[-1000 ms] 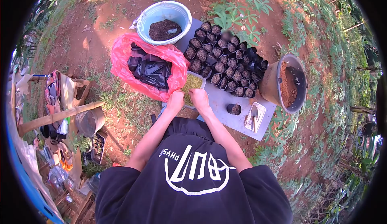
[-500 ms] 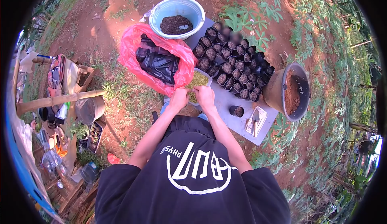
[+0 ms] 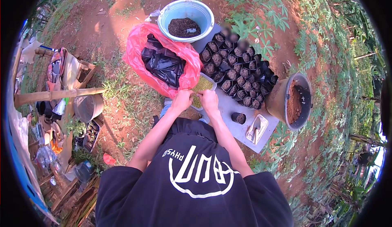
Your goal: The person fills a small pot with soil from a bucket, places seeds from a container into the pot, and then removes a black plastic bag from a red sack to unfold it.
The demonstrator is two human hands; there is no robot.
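My left hand (image 3: 181,100) and my right hand (image 3: 209,99) are close together at the near end of a small white tray of greenish seeds (image 3: 203,83). The fingers of both hands curl inward over the seeds. Whatever sits between the fingertips is too small to make out. The tray lies on a grey board (image 3: 228,104), between a red plastic bag of black nursery bags (image 3: 163,63) and a cluster of several soil-filled black pots (image 3: 239,70).
A blue basin with dark soil (image 3: 186,21) stands beyond the bag. On the right are a tilted bucket of reddish soil (image 3: 292,100), one single filled pot (image 3: 238,117) and a trowel on a tray (image 3: 256,128). Clutter, a metal sieve (image 3: 87,106) and a pole lie left.
Both hands stay together at the seed tray's near end. The head has shifted, so the whole scene sits slightly further right in view.
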